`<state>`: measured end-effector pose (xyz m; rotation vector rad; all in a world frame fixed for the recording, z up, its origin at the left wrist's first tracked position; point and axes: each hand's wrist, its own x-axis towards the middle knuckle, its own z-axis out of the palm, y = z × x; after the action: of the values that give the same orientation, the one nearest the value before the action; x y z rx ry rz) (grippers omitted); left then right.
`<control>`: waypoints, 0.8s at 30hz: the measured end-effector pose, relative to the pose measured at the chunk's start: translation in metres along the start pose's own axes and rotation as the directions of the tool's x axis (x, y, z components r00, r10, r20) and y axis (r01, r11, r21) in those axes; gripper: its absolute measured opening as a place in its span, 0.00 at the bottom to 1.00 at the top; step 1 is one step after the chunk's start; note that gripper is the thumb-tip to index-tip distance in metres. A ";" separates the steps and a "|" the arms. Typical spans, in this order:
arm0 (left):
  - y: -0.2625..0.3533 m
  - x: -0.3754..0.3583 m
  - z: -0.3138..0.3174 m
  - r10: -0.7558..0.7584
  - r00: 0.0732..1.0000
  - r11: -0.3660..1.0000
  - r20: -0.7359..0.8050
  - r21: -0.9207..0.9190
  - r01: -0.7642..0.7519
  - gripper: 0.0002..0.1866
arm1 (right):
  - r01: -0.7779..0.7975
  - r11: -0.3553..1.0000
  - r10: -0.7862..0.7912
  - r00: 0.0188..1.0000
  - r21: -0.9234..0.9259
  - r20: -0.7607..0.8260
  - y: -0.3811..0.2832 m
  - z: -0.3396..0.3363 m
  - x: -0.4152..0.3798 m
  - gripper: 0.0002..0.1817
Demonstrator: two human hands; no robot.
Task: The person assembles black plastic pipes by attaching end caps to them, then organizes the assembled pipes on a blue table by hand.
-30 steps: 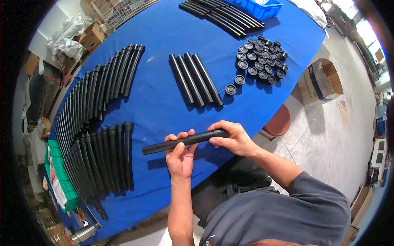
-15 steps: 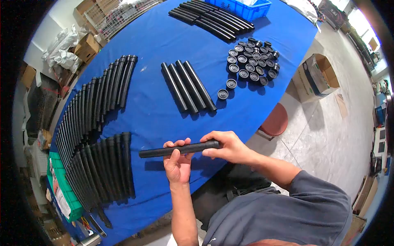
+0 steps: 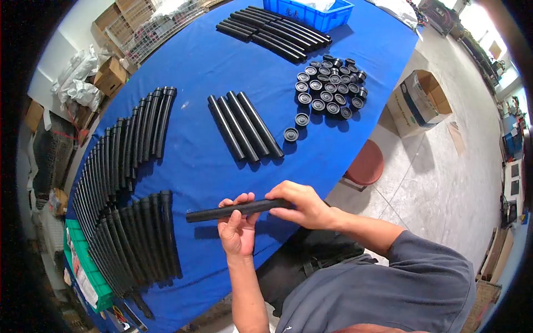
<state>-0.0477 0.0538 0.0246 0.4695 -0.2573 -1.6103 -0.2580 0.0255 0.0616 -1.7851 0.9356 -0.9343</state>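
A black tube (image 3: 208, 215) lies level across both my hands, just above the blue cloth. My left hand (image 3: 237, 230) grips its middle, with the thumb on the near side and the fingers on the far side. My right hand (image 3: 302, 204) is wrapped over the tube's right end and hides it. Beyond my hands, several loose black tubes (image 3: 244, 125) lie side by side on the cloth. To their right sits a cluster of round black caps (image 3: 326, 94), two of them standing a little apart at the front.
Rows of black tubes with wider ends (image 3: 147, 233) fan out on the left of the blue table (image 3: 194, 72). More tubes (image 3: 275, 30) and a blue crate (image 3: 322, 16) are at the back. A green crate (image 3: 83, 261), a red stool (image 3: 366, 164) and a cardboard box (image 3: 416, 105) stand around.
My right hand has slid further over the tube's right end, covering the wider end that showed before. My left hand keeps its hold. The whole view has shifted slightly.
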 end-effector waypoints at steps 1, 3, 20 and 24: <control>0.001 0.000 -0.001 -0.013 1.000 1.000 0.003 -0.022 0.013 0.15 | 0.255 0.940 -0.271 0.962 -0.225 -0.039 0.004 0.004 -0.002 0.22; 0.003 -0.001 -0.008 -0.040 0.999 0.997 0.007 -0.066 0.040 0.15 | 0.308 0.913 -0.321 0.947 -0.266 -0.006 0.006 0.006 -0.004 0.21; 0.002 0.001 -0.001 -0.046 0.999 0.999 -0.002 -0.028 0.046 0.14 | -0.080 0.997 0.080 0.996 0.001 0.037 -0.012 -0.005 0.001 0.22; 0.003 0.001 -0.008 -0.052 0.998 0.998 0.020 -0.033 0.052 0.15 | 0.223 0.953 -0.231 0.973 -0.203 -0.012 0.000 0.003 -0.004 0.21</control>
<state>-0.0413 0.0538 0.0183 0.4378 -0.2338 -1.6683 -0.2568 0.0300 0.0596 -2.0881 0.8847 -1.0479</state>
